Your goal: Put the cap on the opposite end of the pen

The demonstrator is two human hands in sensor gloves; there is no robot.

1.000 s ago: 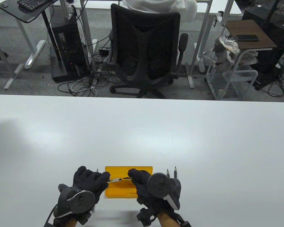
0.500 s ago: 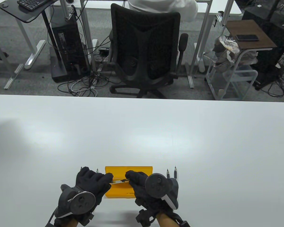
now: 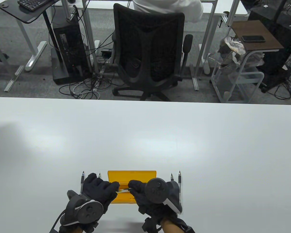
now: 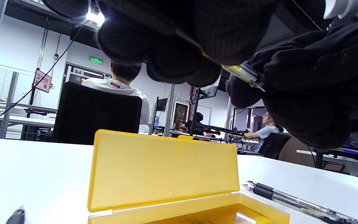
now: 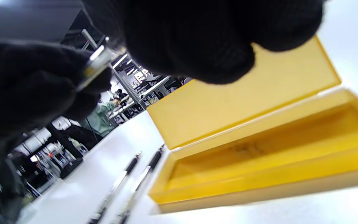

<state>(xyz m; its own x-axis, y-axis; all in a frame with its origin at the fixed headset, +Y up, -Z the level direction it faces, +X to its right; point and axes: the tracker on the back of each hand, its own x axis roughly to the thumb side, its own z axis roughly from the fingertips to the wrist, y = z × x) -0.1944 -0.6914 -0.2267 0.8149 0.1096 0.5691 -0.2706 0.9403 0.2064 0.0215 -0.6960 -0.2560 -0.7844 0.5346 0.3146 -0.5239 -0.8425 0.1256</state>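
A clear-barrelled pen [image 3: 122,190] is held level just above the open yellow pen case [image 3: 145,175]. My left hand [image 3: 114,187] grips the pen's left part. My right hand [image 3: 133,186] pinches the right end, where the dark cap is almost hidden inside the fingers. In the left wrist view the clear barrel [image 4: 241,73] runs from my left fingers [image 4: 179,46] into my right fingers [image 4: 306,77]. In the right wrist view the barrel [image 5: 99,59] shows between the left glove [image 5: 26,87] and my right fingers [image 5: 197,34]. The hands nearly touch.
The case lid [image 4: 166,169] stands upright at the far side, and the tray [image 5: 269,149] below looks empty. Two pens [image 3: 82,182] lie left of the case and two pens [image 3: 179,184] right of it. White table [image 3: 145,136] stretches beyond.
The two hands have moved closer together along the pen, so less of the barrel shows between them. Both hands have also shifted slightly toward me and to the right.
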